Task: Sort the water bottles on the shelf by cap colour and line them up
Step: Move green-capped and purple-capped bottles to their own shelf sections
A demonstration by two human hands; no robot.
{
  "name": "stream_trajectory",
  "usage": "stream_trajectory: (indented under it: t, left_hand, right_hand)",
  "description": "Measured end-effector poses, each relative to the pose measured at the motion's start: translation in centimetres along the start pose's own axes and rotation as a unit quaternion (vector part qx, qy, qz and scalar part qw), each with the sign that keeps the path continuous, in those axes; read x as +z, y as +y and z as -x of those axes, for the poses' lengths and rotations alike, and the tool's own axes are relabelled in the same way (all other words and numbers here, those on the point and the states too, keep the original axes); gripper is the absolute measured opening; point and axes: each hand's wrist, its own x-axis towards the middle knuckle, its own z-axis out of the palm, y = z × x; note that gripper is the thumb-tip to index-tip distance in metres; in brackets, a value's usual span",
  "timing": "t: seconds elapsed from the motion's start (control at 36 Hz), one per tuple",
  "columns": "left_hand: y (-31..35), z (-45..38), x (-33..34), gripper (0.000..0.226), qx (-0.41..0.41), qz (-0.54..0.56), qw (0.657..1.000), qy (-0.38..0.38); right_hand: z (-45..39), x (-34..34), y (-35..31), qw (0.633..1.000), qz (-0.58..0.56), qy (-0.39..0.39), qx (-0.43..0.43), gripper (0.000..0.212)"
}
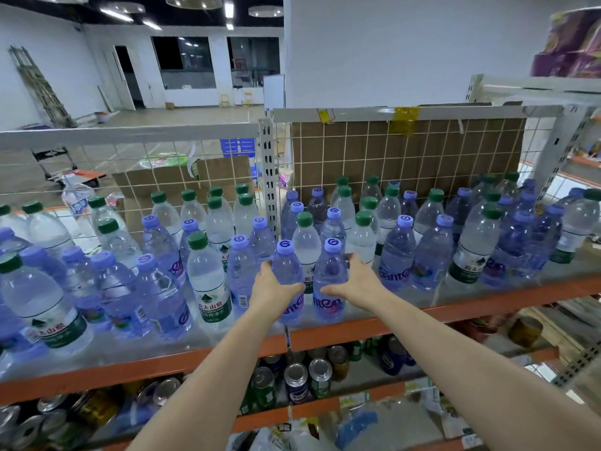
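Observation:
Several water bottles stand mixed on the shelf [455,309], some with purple caps, some with green caps. My left hand [271,286] grips a purple-capped bottle [287,271] at the shelf's front middle. Right beside it, my right hand [354,283] grips a second purple-capped bottle [330,275]. Both bottles stand upright on the shelf, close together. A green-capped bottle [305,239] stands just behind the gap between them. Another green-capped bottle [208,278] stands to the left of my left hand.
A white wire grid [406,151] backed with cardboard closes the shelf's rear. A white upright post [268,170] divides the shelf at the back. The orange front rail [390,323] runs under the bottles. Cans [296,382] fill the lower shelf.

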Motion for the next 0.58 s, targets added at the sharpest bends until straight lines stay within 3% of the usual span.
stream_trajectory:
  t: [0.11,0.36,0.47,0.58]
  left_hand:
    - [-0.3,-0.9,0.6,0.091,-0.014,0.009,1.000,0.001]
    - [-1.0,-2.2,1.7,0.071,-0.043,0.052,0.998,0.015]
    - [-1.3,-2.5,1.7,0.065,-0.018,0.045,0.999,0.022]
    - [-1.6,-1.9,1.8,0.065,0.007,0.019,0.999,0.041]
  right_hand:
    - [-0.8,1.0,-0.1,1.000,0.005,0.013,0.010,0.075]
    - [-1.6,2.8,-0.2,0.994,-0.070,0.052,0.069,0.069]
    - [-1.7,2.7,-0.1,0.994,-0.066,0.053,0.063,0.073]
    - [-1.0,2.5,0.5,0.994,-0.078,0.059,0.053,0.063]
